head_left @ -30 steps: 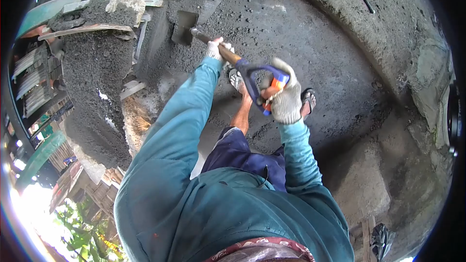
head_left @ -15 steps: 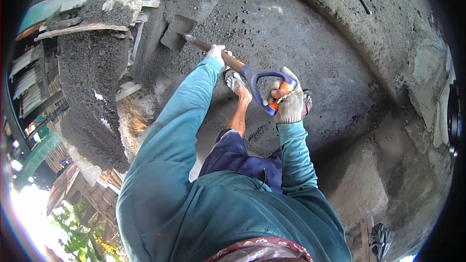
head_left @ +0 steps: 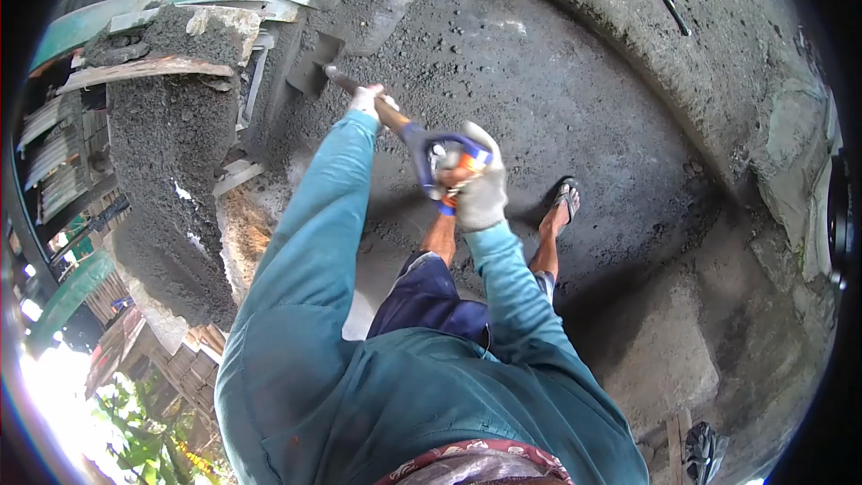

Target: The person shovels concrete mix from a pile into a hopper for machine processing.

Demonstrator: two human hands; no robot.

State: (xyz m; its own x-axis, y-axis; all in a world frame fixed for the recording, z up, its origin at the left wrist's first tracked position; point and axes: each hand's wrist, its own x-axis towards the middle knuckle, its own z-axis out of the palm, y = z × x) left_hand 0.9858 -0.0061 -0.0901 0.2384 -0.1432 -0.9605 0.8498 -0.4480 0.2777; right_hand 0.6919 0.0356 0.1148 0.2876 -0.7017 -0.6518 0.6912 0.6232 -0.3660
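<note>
The gloved right hand point(head_left: 480, 187) is closed tight round the D-grip point(head_left: 424, 151) of the shovel point(head_left: 392, 115), and the gloved left hand point(head_left: 365, 101) is wrapped about its wooden shaft lower down. The blade point(head_left: 310, 70) sits at the foot of the heap of dark gritty mix point(head_left: 171, 144). The tool looks rigid and is probably nose-heavy once loaded, so this wide two-handed hold seems right.

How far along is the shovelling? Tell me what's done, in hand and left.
Done: a tall heap of dark mix stands at the left. In hand: the left hand on the shaft and the right hand on the grip hold the shovel, its blade out by the heap's edge. Left: loose mix covers the floor, with a ridge along the far side.
</note>
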